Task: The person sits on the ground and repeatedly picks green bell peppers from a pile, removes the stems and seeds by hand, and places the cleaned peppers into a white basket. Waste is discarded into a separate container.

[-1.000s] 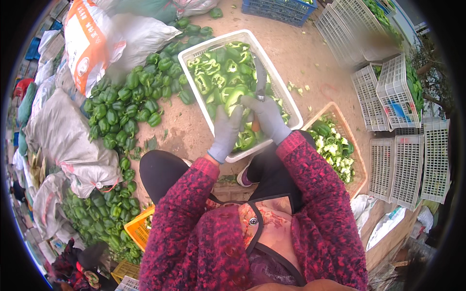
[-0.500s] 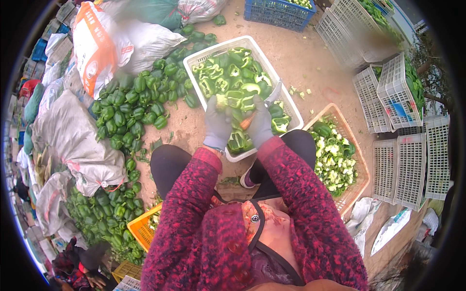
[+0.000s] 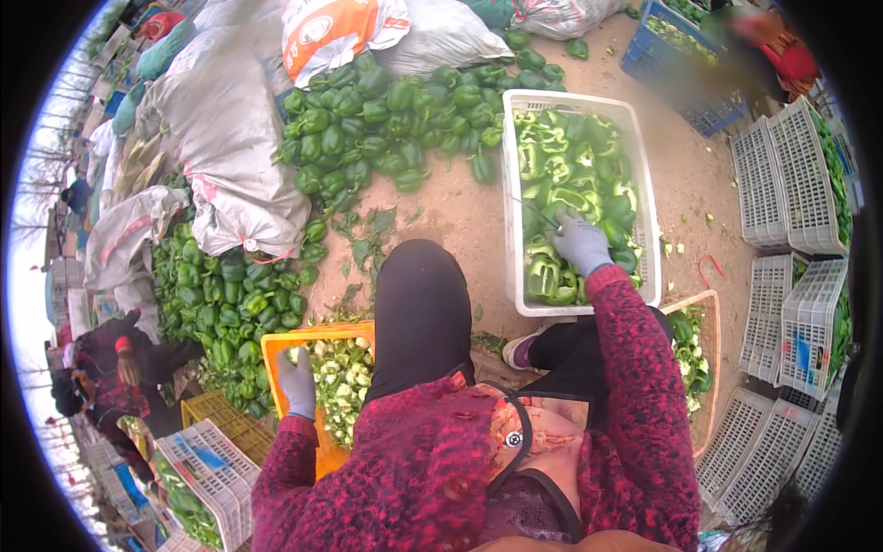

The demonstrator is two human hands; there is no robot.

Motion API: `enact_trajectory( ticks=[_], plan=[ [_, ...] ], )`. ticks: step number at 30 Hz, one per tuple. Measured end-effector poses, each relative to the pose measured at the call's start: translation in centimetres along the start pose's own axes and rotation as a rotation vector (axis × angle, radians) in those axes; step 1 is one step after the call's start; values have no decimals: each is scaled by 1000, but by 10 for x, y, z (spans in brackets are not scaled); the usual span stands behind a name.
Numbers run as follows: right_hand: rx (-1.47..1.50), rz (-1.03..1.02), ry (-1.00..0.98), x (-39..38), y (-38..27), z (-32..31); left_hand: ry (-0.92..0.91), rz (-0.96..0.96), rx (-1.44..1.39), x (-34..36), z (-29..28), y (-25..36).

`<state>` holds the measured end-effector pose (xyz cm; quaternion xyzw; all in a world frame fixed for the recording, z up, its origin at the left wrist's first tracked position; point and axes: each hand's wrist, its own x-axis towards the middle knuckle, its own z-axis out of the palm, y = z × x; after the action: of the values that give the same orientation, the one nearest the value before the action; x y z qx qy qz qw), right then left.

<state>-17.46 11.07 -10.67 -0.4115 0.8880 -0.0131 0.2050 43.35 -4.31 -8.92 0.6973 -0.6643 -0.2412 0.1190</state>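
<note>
My left hand (image 3: 296, 385), in a grey glove, is at the left side of an orange crate (image 3: 274, 354) holding pale pepper cores (image 3: 342, 382). A small pale pepper core (image 3: 292, 353) shows between its fingertips. My right hand (image 3: 583, 243), also gloved, is closed around a knife (image 3: 541, 214); the thin blade points up and left, and the handle is hidden. Under that hand stands a white crate (image 3: 651, 230) of cut green peppers (image 3: 561, 166), with open halves and pieces lying loose.
Whole green peppers (image 3: 368, 115) are heaped on the ground at left, beside woven sacks (image 3: 230, 129). A tan crate (image 3: 713, 368) with cores is by my right knee. Stacked white crates (image 3: 777, 184) line the right; a blue crate (image 3: 676, 55) stands behind. Another person (image 3: 115, 368) works at far left.
My left hand has gone from the white crate to the orange crate at my left. My right hand stays over the white crate with the knife. The view has turned left.
</note>
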Motion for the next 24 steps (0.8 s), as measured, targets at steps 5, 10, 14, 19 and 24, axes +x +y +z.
enact_trajectory(
  ticks=[5,10,14,19,24],
  plan=[
    [793,244,171,13,19,-31,-817,-145,600,-15,32,-54],
    [1035,142,357,-22,42,-24,-756,112,712,163,13,46],
    [522,39,481,-30,49,0,-344,-425,-868,336,115,132],
    [888,356,373,-37,27,-3,-209,-651,-1486,461,221,145],
    [925,340,283,-36,19,1,-184,-750,-1655,488,231,117]
  ],
)
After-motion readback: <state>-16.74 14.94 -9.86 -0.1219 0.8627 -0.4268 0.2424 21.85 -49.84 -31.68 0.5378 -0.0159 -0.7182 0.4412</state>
